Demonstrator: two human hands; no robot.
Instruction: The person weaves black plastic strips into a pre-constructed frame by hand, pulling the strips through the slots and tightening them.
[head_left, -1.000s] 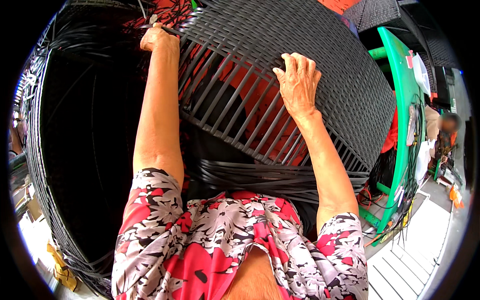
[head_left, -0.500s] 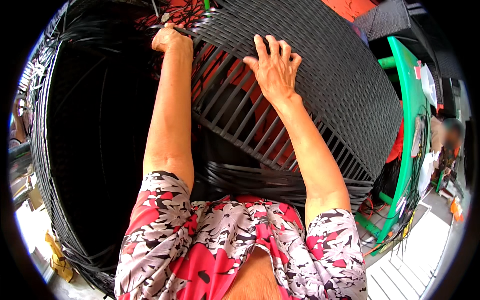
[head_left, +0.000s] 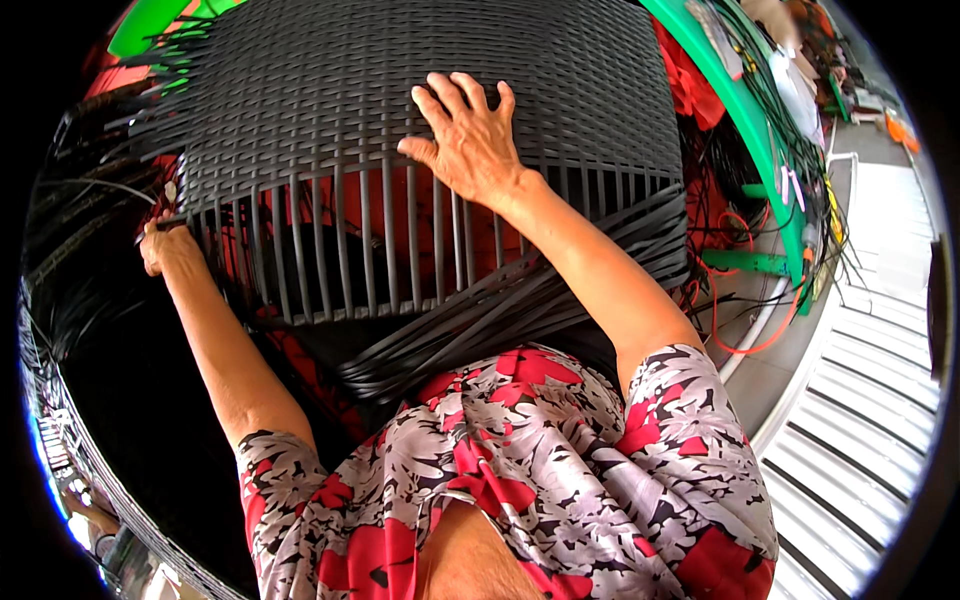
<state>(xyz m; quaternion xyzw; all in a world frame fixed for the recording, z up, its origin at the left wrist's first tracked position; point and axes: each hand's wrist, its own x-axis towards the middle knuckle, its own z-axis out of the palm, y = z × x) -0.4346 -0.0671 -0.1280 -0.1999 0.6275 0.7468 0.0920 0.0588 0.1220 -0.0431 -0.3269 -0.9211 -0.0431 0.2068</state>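
A dark grey woven rattan-style panel (head_left: 300, 90) lies in front of me, its upper part closely woven. Along its near side, bare upright strips (head_left: 343, 240) run down to a wrapped frame bar. My right hand (head_left: 465, 140) rests on the weave near its lower edge, fingers spread. At the panel's left edge, my left hand (head_left: 163, 245) is closed around a dark weaving strip, its fingertips partly hidden. Several loose strip ends (head_left: 150, 125) stick out past the weave above that hand. A bundle of long black strips (head_left: 450, 325) crosses the panel's near right corner, close to my body.
A green frame (head_left: 740, 120) stands right of the panel, hung with dark strands. Red cloth (head_left: 690, 85) shows beside it, and an orange cable (head_left: 715, 325) loops below. White slats (head_left: 850, 400) lie at far right. A large dark woven piece (head_left: 95, 470) curves along my left.
The view has turned, so the panel sits more level and further left. My left hand has gone down and outward along the panel's left edge; my right hand stays spread on the weave.
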